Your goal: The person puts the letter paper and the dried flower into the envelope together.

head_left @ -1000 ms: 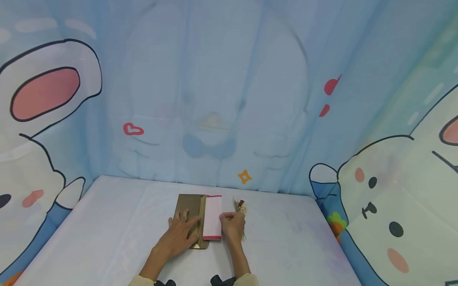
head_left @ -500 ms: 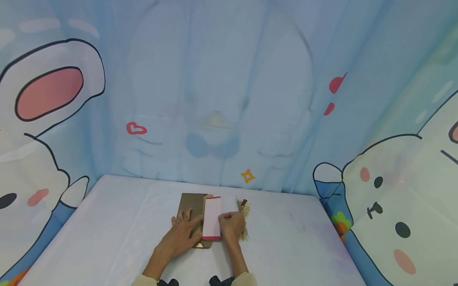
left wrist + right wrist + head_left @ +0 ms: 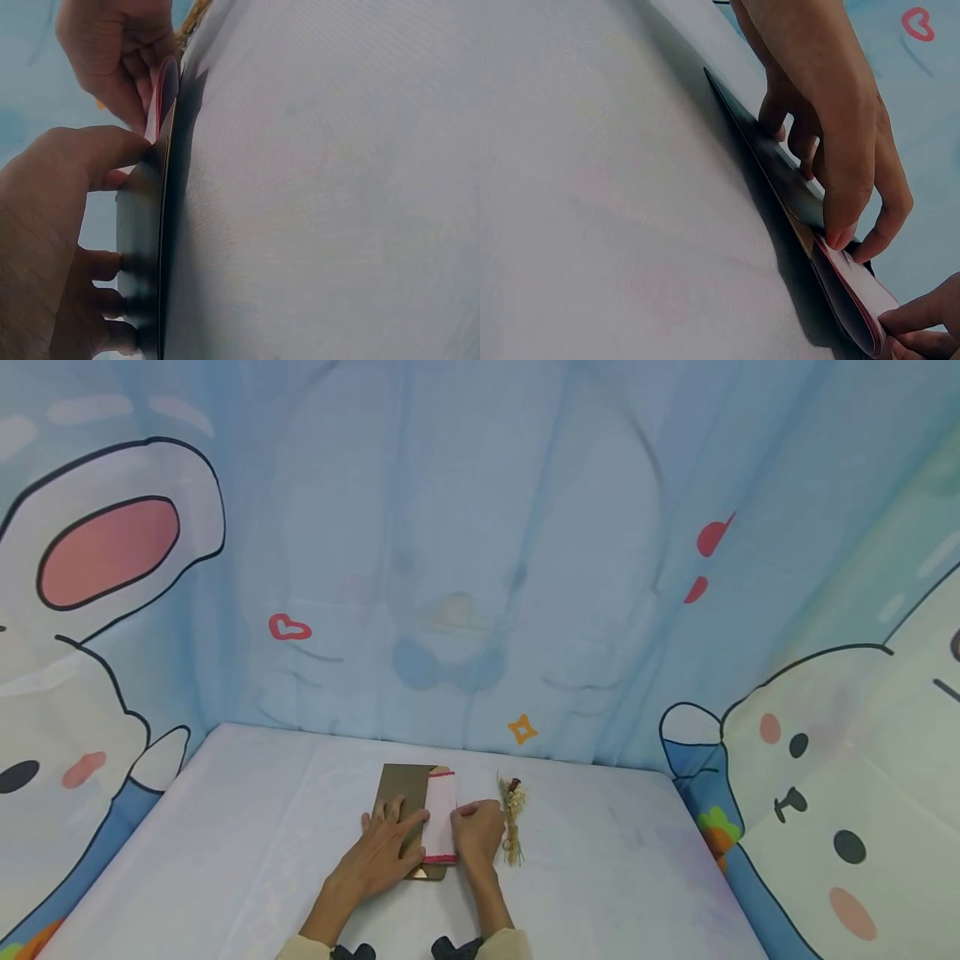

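Observation:
A flat brownish-gold envelope point(image 3: 405, 779) lies on the table. From its right side sticks out a folded pale pink paper point(image 3: 439, 817) with red edges, its rounded fold seen at the end in the right wrist view. My left hand point(image 3: 377, 857) rests spread on the envelope, fingertips pressing it, thumb and index near the paper's left side. The right hand point(image 3: 478, 833) pinches the right edge of the paper with curled fingers. How far the paper reaches into the envelope is hidden. Just right of that hand lies a small bunch of dried flowers point(image 3: 513, 818).
The table has a white cloth point(image 3: 615, 860). Behind and beside it hangs a blue curtain point(image 3: 465, 527) printed with cartoon rabbits. Dark wrist-worn gear point(image 3: 456, 948) shows at the bottom edge of the head view.
My right hand has moved left with the paper's edge, and less of the paper shows beside the envelope. More of the dried flowers is visible. The left hand keeps its place on the envelope.

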`<move>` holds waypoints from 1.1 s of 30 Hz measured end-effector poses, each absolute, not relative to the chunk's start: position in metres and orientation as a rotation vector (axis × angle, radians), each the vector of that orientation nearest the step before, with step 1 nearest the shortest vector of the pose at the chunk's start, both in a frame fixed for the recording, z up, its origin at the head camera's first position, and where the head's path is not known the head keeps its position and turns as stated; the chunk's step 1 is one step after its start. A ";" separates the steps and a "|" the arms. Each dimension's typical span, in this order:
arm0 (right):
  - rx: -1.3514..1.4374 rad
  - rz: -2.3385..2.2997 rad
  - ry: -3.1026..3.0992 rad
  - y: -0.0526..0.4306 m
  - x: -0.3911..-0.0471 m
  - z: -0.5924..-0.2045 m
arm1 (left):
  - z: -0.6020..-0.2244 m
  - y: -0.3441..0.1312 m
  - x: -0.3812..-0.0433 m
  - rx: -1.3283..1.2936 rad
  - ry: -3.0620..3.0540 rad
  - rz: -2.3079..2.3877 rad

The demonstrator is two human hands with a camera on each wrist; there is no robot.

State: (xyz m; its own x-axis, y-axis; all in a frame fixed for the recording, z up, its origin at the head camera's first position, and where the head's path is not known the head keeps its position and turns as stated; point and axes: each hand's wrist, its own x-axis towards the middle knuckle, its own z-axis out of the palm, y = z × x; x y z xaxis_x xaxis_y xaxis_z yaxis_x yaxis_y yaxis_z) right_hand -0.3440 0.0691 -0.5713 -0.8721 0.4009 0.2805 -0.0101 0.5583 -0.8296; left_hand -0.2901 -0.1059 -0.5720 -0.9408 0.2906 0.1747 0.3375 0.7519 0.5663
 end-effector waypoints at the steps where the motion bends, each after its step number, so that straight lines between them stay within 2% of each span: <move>1: -0.305 1.267 -2.349 0.069 -0.344 -0.572 | -0.572 -0.106 -0.290 -0.515 -2.872 -0.950; 7: -0.181 1.223 -2.289 0.071 -0.361 -0.602 | -0.572 -0.106 -0.290 -0.511 -2.872 -0.940; 10: -0.182 1.228 -2.294 0.068 -0.360 -0.600 | -0.572 -0.106 -0.290 -0.515 -2.862 -0.933; 14: -0.227 1.273 -2.324 0.060 -0.348 -0.579 | -0.571 -0.106 -0.290 -0.524 -2.853 -0.934; 24: -0.157 1.293 -2.291 0.058 -0.364 -0.606 | -0.571 -0.106 -0.289 -0.508 -2.848 -0.937; 29: -0.144 1.260 -2.310 0.057 -0.366 -0.611 | -0.572 -0.107 -0.290 -0.510 -2.839 -0.949; 33: -0.096 1.284 -2.303 0.054 -0.357 -0.600 | -0.573 -0.107 -0.290 -0.513 -2.832 -0.961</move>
